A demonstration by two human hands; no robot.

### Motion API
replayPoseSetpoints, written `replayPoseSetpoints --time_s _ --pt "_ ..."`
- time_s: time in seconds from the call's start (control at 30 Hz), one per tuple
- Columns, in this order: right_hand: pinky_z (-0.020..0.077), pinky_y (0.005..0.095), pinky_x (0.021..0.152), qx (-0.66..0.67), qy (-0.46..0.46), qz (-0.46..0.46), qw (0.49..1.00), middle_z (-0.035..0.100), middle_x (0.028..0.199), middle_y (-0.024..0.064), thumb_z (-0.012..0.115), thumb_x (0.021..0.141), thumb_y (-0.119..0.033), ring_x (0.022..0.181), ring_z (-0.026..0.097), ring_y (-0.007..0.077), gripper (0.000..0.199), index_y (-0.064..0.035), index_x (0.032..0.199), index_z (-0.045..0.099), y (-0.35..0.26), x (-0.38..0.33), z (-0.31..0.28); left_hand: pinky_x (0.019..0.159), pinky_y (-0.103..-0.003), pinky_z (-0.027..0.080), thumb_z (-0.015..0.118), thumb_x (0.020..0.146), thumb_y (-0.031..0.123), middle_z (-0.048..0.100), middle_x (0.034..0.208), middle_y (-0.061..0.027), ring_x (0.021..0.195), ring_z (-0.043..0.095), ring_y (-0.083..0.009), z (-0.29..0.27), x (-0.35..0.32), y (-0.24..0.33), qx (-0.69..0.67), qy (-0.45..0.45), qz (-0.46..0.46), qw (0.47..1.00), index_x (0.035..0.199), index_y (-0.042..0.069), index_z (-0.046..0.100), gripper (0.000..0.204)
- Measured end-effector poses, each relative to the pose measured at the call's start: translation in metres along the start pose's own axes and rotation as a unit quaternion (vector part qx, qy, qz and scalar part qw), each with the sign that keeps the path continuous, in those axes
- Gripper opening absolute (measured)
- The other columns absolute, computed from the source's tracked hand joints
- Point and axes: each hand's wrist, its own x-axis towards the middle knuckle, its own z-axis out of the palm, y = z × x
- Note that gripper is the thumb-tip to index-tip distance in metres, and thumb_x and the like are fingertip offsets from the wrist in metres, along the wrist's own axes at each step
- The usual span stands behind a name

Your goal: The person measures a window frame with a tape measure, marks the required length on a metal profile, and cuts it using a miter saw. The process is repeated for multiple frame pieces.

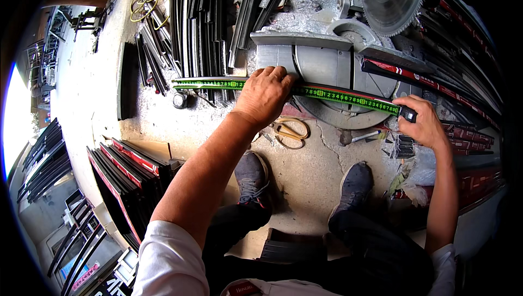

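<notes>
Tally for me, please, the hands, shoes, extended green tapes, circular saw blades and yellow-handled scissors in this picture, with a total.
Hands: 2 (left hand, right hand)
Shoes: 2 (left shoe, right shoe)
Extended green tape: 1
Circular saw blade: 1
Yellow-handled scissors: 1
Total: 7

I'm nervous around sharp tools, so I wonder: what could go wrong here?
The toothed saw blade looks exposed beyond the hands; an arm reaching forward might get cut. The left hand closes over the middle of the green tape measure while the right hand holds its case; if either slips, the tape might shift. Yellow-handled scissors lie on the floor near the left shoe; a foot might catch them.
</notes>
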Motion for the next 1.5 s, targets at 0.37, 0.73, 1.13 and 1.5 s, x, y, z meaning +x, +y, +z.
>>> replayPoseSetpoints --time_s 0.37,0.73,1.13,1.5 --pt "0.0559 0.0375 0.093 -0.003 -0.019 0.018 1.0 0.074 0.107 0.0197 0.074 0.081 -0.01 0.097 0.073 0.0334 0.042 0.0041 0.121 0.075 0.0 0.008 -0.003 0.1 -0.044 0.056 0.076 0.099 0.024 0.07 0.116 -0.0079 0.113 0.067 -0.0301 0.004 -0.002 -0.004 -0.002 -0.007 -0.012 1.0 0.13 0.011 0.072 0.034" --pt "0.0567 0.0427 0.094 -0.019 -0.02 -0.001 1.0 0.076 0.11 0.0217 0.075 0.084 -0.017 0.103 0.074 0.0388 0.04 0.0021 0.119 0.076 0.004 0.01 -0.003 0.095 -0.045 0.057 0.08 0.094 0.022 0.071 0.115 -0.0085 0.112 0.067 -0.0329 0.008 -0.003 -0.008 -0.019 0.012 -0.007 1.0 0.129 0.012 0.075 0.036" --pt "0.0569 0.0486 0.087 -0.049 0.038 0.061 0.996 0.075 0.1 0.0224 0.073 0.09 -0.03 0.098 0.073 0.0442 0.032 -0.0038 0.108 0.074 0.009 0.006 0.012 0.097 -0.045 0.057 0.086 0.087 0.016 0.072 0.12 -0.0096 0.114 0.069 -0.0341 0.01 0.001 -0.002 -0.031 0.015 -0.02 0.999 0.124 0.009 0.073 0.041" --pt "0.0553 0.0555 0.089 -0.114 0.045 0.134 0.983 0.077 0.101 0.0191 0.074 0.094 -0.031 0.102 0.073 0.0447 0.027 -0.0068 0.106 0.071 -0.007 0.007 0.022 0.097 -0.045 0.057 0.087 0.084 0.013 0.071 0.12 -0.0102 0.114 0.068 -0.0347 0.008 0.001 0.001 -0.028 0.018 -0.022 0.999 0.124 0.007 0.073 0.043"
